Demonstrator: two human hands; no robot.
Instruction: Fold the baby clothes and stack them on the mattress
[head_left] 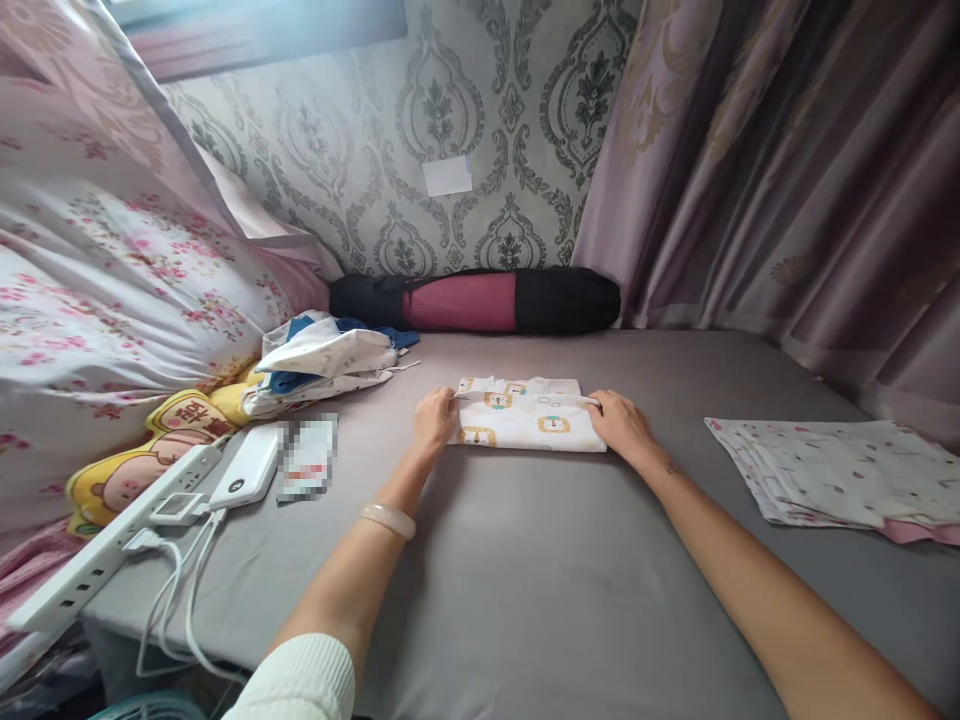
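A folded white cloth with yellow animal-face prints [517,425] is gripped at its side edges by the left hand [435,418] and the right hand [624,427], mid-frame, on a grey fabric-covered surface [540,570]. White patterned cloths [840,470] are stacked at the frame's right.

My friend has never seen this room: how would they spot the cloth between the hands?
Find the black and maroon bag by the patterned wall. Nearer, on the grey surface, a folded white cloth lies between the left hand and right hand, each holding an end. Unlike the cloth stack at right, it bears yellow squarish faces.
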